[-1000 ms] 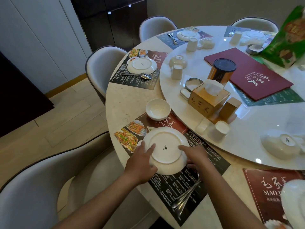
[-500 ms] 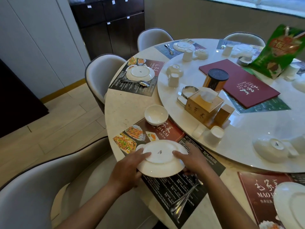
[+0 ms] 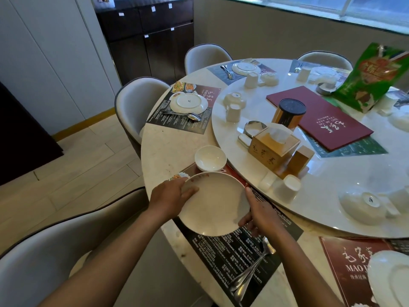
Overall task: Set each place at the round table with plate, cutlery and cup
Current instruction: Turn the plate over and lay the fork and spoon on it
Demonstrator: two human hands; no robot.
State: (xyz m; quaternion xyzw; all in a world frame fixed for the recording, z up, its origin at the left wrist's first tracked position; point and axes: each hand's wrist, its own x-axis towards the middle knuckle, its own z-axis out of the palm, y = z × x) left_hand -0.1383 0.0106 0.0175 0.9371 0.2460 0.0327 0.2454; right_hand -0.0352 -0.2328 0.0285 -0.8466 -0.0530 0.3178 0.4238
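Holding the plate (image 3: 215, 206) by opposite rims, both hands are keeping it tilted above the placemat (image 3: 243, 247) at the near place. The plate is showing its eating face to the camera, glazed white, with a faint reddish smear near the rim farthest from the person.

Handling, as a judgement: the plate is looking like stiff glazed ceramic, moderately heavy for its size, slick on the glaze and liable to chip or shatter if it is dropped on the stone tabletop (image 3: 168, 149). The rim is the sensible place to grip, at two opposite points, thumb on one face and fingers on the other; that is roughly what is happening.

Left hand (image 3: 171, 197): gripping the plate's left rim, fingers (image 3: 190, 192) lying curled over onto the upper face. The thumb is not showing.

Right hand (image 3: 259, 214): pinching the plate's right rim, thumb running up along the edge, fingers curling around the lower edge toward the underside. How many fingers are under the plate I cannot tell.

Around the plate: a small bowl (image 3: 210, 157) is sitting just beyond it, right side up on the tabletop. Cutlery (image 3: 251, 273) is lying on the placemat below and to the right of the plate, near the table edge. A cup (image 3: 287, 191) is standing upside down to the right of the plate, on the lazy Susan (image 3: 332, 185), not yet brought to the place.
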